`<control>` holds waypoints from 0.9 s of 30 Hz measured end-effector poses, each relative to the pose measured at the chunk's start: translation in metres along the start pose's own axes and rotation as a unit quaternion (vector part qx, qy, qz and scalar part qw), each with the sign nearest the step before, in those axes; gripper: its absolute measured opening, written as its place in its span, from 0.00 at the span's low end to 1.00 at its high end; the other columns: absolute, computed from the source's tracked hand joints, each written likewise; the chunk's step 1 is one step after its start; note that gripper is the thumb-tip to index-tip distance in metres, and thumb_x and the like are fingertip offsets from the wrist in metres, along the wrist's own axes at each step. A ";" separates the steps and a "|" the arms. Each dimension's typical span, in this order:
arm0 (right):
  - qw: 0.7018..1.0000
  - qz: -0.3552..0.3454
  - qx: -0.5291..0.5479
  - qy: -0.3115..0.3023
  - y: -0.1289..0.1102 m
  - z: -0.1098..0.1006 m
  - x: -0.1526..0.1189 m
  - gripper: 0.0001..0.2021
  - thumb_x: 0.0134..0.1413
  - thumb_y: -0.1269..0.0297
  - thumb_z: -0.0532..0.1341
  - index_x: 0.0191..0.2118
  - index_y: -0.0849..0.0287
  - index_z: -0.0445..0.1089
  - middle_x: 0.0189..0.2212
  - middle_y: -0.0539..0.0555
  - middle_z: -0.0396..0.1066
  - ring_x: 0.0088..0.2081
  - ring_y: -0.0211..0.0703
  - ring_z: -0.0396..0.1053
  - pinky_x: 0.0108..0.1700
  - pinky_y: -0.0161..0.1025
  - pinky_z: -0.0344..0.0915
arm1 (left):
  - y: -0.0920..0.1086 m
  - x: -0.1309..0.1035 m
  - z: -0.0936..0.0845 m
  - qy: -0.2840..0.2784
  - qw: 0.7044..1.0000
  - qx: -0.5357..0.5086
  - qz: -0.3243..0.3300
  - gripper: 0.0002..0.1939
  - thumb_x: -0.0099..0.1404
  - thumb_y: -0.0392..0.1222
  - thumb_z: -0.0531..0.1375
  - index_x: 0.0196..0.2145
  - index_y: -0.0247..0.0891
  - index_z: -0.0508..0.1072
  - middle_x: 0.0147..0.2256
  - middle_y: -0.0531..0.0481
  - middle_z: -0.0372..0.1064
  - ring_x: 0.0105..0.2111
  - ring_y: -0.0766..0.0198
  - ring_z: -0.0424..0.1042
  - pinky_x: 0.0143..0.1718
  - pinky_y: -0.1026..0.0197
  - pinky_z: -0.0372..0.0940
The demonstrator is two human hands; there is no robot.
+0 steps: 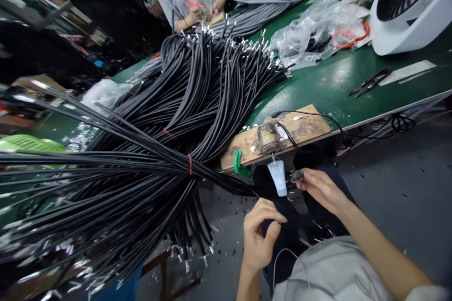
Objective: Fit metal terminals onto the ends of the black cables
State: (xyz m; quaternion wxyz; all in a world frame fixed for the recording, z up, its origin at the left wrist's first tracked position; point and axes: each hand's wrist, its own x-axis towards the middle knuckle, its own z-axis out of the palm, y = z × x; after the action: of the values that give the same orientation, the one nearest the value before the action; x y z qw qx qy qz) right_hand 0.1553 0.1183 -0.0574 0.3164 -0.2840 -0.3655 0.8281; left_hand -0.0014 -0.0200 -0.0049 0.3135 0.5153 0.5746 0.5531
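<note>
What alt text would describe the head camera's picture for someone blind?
A bare left hand and bare right hand beside a green table heaped with long, silver-tipped black cables; a rectangular wooden board lies at its edge.

On the table [335,91], the cables [169,103] lie at ten o'clock, the board [307,128] at twelve, the pliers [371,83] at one before the fan [413,33].

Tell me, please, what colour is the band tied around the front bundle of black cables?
The band is red, seen best in the head view.

head-worn camera above the lap, looking forward and down, hands fairly near, green table [339,80] slanting across the view
</note>
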 end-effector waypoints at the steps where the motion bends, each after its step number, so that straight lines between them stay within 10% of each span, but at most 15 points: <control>1: 0.999 -0.007 -0.042 0.010 0.000 -0.003 -0.002 0.15 0.52 0.52 0.66 0.35 0.62 0.77 0.28 0.53 0.73 0.31 0.38 0.67 0.36 0.35 0.62 | -0.007 -0.004 -0.002 0.053 0.998 0.019 -0.003 0.12 0.65 0.46 0.59 0.29 0.37 0.75 0.27 0.49 0.69 0.33 0.60 0.68 0.36 0.60 0.63; 5: 0.983 -0.022 -0.180 0.038 0.005 -0.009 -0.002 0.16 0.52 0.51 0.66 0.36 0.60 0.77 0.33 0.56 0.77 0.38 0.45 0.72 0.43 0.40 0.66 | -0.048 -0.008 -0.013 0.423 0.902 0.027 -0.076 0.11 0.60 0.43 0.65 0.40 0.40 0.73 0.40 0.49 0.68 0.42 0.61 0.68 0.44 0.61 0.63; 7: 0.974 -0.029 -0.222 0.040 0.009 -0.009 -0.001 0.17 0.51 0.50 0.65 0.37 0.61 0.76 0.35 0.57 0.77 0.39 0.48 0.74 0.45 0.43 0.68 | -0.070 0.000 -0.014 0.484 0.864 -0.076 -0.115 0.27 0.53 0.42 0.70 0.49 0.44 0.67 0.51 0.49 0.64 0.54 0.59 0.63 0.52 0.61 0.59; 14: 0.941 -0.096 -0.314 0.076 0.024 -0.024 -0.006 0.15 0.55 0.54 0.62 0.41 0.60 0.75 0.37 0.57 0.77 0.39 0.48 0.73 0.45 0.45 0.69 | -0.124 0.026 0.009 0.301 0.880 -0.284 -0.232 0.32 0.49 0.50 0.70 0.50 0.40 0.68 0.48 0.41 0.72 0.52 0.46 0.70 0.51 0.47 0.64; 20: 0.905 -0.116 -0.380 0.150 0.013 -0.043 -0.014 0.15 0.58 0.57 0.60 0.43 0.62 0.75 0.41 0.59 0.76 0.41 0.48 0.73 0.47 0.44 0.66 | -0.107 0.009 0.020 0.160 0.848 -0.413 -0.292 0.24 0.52 0.56 0.67 0.42 0.39 0.75 0.44 0.39 0.76 0.52 0.38 0.70 0.49 0.37 0.62; 27: 0.907 -0.123 -0.378 0.142 -0.013 -0.042 -0.036 0.15 0.60 0.57 0.57 0.40 0.62 0.75 0.33 0.58 0.79 0.35 0.50 0.77 0.41 0.43 0.71 | -0.092 -0.008 0.023 0.159 0.836 -0.428 -0.304 0.17 0.50 0.54 0.69 0.34 0.41 0.77 0.31 0.48 0.75 0.45 0.45 0.74 0.52 0.38 0.62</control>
State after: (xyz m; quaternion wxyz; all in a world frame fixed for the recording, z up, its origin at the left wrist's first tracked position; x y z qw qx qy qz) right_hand 0.2123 0.1169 -0.0625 0.3331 -0.4494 -0.6343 0.5336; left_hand 0.0000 -0.0071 -0.0993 0.5598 0.0342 0.4502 0.6949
